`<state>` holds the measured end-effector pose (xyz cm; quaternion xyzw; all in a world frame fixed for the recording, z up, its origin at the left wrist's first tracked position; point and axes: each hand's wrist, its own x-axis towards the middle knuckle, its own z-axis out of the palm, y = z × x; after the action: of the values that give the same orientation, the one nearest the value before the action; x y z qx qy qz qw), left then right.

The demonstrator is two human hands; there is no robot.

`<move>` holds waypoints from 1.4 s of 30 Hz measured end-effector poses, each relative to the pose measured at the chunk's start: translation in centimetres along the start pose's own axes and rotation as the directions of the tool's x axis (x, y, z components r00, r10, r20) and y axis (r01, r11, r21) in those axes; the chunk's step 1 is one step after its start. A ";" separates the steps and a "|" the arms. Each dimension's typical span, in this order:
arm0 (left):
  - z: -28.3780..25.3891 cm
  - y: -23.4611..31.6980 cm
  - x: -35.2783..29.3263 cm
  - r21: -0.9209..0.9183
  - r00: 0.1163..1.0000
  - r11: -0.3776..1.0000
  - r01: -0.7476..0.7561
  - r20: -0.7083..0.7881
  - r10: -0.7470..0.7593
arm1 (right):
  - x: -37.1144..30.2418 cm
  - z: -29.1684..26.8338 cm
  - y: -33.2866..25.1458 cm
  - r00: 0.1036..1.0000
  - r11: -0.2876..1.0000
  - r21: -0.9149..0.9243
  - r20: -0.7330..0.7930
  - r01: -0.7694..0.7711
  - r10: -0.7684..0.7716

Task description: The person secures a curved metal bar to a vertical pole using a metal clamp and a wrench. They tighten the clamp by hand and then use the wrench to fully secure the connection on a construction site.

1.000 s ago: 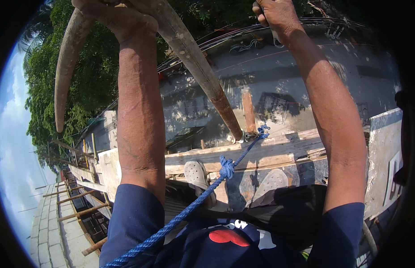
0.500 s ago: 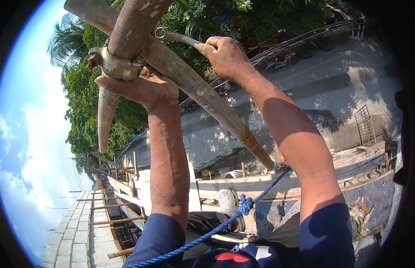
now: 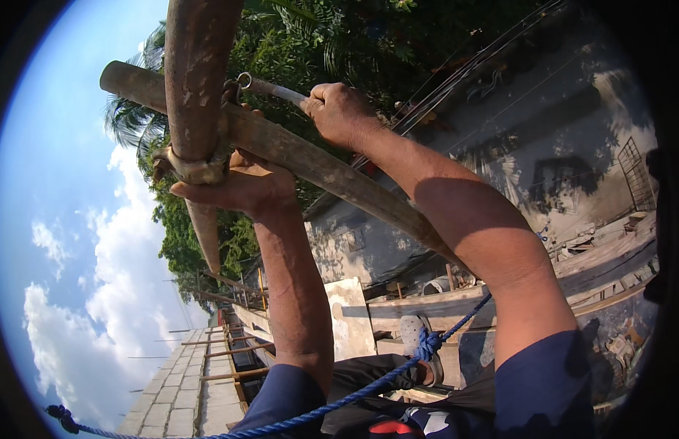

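Observation:
Two rusty scaffold pipes cross in front of me, an upright pipe (image 3: 198, 73) and a slanting pipe (image 3: 317, 155). A metal scaffold clamp (image 3: 199, 171) wraps the upright pipe close to the crossing. My left hand (image 3: 244, 187) supports this clamp from below, its thumb along the underside and other fingers partly hidden behind the pipes. My right hand (image 3: 342, 118) is closed around the handle of a wrench (image 3: 276, 91) with a small ring near its far end. Where the wrench meets the clamp is hidden behind the upright pipe.
A knotted blue rope (image 3: 383, 379) runs across my front. Below are wooden planks (image 3: 595, 271), my shoe (image 3: 413, 333) and a grey paved area (image 3: 493, 175) far down. A block wall (image 3: 171, 388) stands lower left; trees (image 3: 303, 44) and cables (image 3: 464, 69) lie beyond.
My view has tilted and shifted, so the clamp and both hands appear lower. Both hands keep their grips, and the wrench stays at about the same angle to the pipes.

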<state>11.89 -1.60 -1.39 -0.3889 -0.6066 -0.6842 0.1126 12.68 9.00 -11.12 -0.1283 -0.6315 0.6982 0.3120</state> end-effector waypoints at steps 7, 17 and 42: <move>-0.2 -0.4 0.2 -0.078 1.000 0.997 0.013 -0.021 -0.015 | -1.0 1.6 1.1 0.987 0.988 0.104 -0.128 0.115 -0.102; -0.2 0.5 -0.2 0.166 0.994 0.985 -0.053 0.102 0.036 | -0.6 2.5 2.9 0.962 0.943 0.200 -0.116 0.265 -0.246; 0.4 -0.1 0.7 -0.210 0.996 0.975 0.077 -0.035 -0.086 | 3.0 -5.9 0.5 0.896 0.865 -0.245 0.198 0.437 -0.397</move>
<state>11.53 -1.01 -1.03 -0.3582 -0.5446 -0.7563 0.0563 13.60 15.56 -11.91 0.0177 -0.7578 0.5236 0.3889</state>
